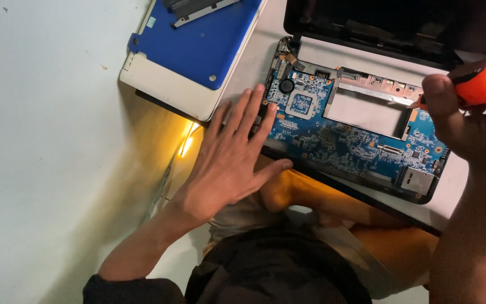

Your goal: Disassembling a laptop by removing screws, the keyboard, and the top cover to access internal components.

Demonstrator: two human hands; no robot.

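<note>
Opened small laptop base with its blue printed circuit board [344,135] exposed, lying on the white desk [40,141] near the person's lap. The left hand [232,163], fingers spread, presses flat on the board's left end; the right hand [468,121] is closed around an orange-handled screwdriver [482,85], tip at the metal bay's right edge. The board is probably light, stiff and fragile: best held by its edges, clear of the components. A blue-and-white laptop cover [198,53] lies toward the desk's far edge.

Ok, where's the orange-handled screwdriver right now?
In the head view, the orange-handled screwdriver is at the far right, gripped in the right hand, beside the blue circuit board.
</note>
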